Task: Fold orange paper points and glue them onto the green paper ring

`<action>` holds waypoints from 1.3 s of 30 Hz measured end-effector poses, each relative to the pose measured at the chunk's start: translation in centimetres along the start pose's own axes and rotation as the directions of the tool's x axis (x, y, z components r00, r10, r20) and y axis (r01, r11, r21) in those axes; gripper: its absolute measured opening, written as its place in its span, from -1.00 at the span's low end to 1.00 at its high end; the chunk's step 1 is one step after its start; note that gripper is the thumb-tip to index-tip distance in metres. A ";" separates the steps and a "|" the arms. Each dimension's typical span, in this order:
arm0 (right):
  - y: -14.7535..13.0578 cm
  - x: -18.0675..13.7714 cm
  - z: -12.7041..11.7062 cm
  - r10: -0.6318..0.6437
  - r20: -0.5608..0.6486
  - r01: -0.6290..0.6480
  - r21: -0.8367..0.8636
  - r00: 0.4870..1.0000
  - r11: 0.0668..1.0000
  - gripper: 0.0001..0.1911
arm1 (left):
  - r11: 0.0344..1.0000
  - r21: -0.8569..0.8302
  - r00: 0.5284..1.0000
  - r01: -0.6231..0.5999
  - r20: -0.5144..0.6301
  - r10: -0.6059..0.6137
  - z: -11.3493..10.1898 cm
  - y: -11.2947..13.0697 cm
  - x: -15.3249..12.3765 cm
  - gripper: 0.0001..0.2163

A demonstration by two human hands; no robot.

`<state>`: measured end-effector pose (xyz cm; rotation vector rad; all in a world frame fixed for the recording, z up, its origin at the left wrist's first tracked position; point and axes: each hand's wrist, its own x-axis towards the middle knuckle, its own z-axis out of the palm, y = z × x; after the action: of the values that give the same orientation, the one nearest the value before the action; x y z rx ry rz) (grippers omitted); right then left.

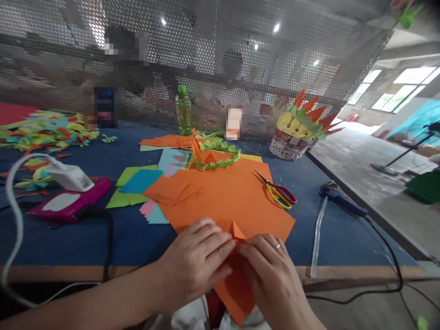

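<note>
Both my hands meet at the near edge of the blue table [85, 233], folding a small orange paper piece [236, 230]. My left hand [195, 263] has its fingers curled and pressed onto the fold. My right hand [271, 275], with a ring on one finger, pinches the same piece from the right. Under them lies a large orange sheet [227, 197] that hangs over the table edge toward me.
Red-and-yellow scissors [280, 193] lie right of the sheet, and a blue glue gun [340, 199] with its cord further right. A pink box [68, 201], a white charger [70, 178], paper scraps [44, 130], a green bottle [184, 112] and a paper-crowned basket [297, 133] stand behind.
</note>
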<state>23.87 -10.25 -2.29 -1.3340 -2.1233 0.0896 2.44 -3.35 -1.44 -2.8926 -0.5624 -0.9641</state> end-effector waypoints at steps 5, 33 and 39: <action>0.0 0.1 0.4 0.091 -0.028 -0.089 0.046 0.995 0.995 -0.49 | 0.999 -0.044 1.000 0.024 0.001 -0.024 -0.1 0.3 -0.6 -0.74; 1.9 -0.9 -0.3 -0.225 -0.027 0.224 -0.028 0.974 0.974 -0.58 | 0.755 -0.443 0.874 0.484 0.210 -0.438 0.0 -0.1 1.0 -0.87; 2.1 -1.0 -0.4 -0.257 -0.058 0.256 -0.030 0.965 0.966 -0.61 | 0.738 -0.399 0.838 0.544 0.228 -0.495 0.5 -0.1 1.7 -0.87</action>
<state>26.05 -10.18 -3.27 -1.0484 -2.2302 -0.0808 3.90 -2.62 -0.82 -3.2751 -1.4012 -1.1215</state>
